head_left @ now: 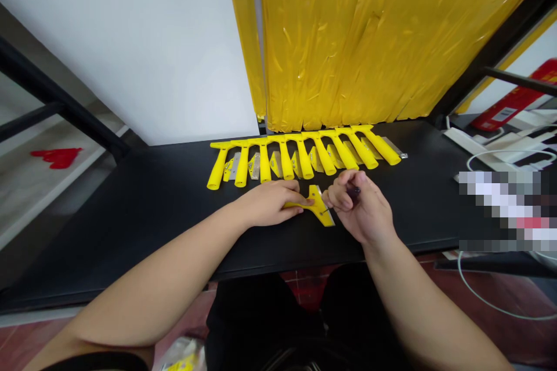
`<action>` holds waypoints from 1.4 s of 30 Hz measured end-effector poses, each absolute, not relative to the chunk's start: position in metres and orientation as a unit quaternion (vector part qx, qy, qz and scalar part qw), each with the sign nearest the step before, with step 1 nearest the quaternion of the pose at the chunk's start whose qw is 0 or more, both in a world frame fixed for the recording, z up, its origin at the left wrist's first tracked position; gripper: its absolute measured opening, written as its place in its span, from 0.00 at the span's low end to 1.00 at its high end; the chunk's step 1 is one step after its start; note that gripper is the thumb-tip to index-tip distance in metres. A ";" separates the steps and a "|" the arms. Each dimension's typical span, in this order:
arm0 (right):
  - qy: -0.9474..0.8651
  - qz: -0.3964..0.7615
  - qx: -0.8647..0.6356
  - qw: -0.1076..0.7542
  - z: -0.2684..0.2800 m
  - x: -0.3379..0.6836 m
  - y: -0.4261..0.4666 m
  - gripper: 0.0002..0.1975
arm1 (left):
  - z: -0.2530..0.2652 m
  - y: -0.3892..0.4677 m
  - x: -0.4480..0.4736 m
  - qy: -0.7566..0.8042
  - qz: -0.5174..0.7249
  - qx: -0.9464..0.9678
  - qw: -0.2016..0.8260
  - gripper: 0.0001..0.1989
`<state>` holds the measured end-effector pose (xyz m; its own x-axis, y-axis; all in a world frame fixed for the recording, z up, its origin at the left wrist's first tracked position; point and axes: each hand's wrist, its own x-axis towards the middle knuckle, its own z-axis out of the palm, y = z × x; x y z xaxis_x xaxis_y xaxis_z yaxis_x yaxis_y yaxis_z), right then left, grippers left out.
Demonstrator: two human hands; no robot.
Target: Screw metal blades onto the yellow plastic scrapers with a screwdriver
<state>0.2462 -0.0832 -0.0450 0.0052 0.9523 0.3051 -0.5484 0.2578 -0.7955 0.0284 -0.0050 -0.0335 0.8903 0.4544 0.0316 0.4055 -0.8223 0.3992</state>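
Observation:
My left hand is closed round the handle of a yellow scraper, pressing it to the black table. The scraper's wide head points right and has a metal blade along its edge. In my right hand is a screwdriver with a dark handle, gripped between bent fingers. Its thin shaft slants down to a screw on the lower part of the scraper head. Beyond my hands lies a row of several yellow scraper handles, with metal blades and small yellow pieces between them.
The black table stretches across in front of me. Behind it hang yellow plastic sheeting and a white panel. White cables and a red package are at the right. A red item lies on the left shelf.

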 end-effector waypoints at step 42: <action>-0.370 0.582 -0.216 0.691 -0.042 0.248 -0.084 0.18 | -0.036 -0.004 0.026 0.219 0.086 0.951 0.201 0.18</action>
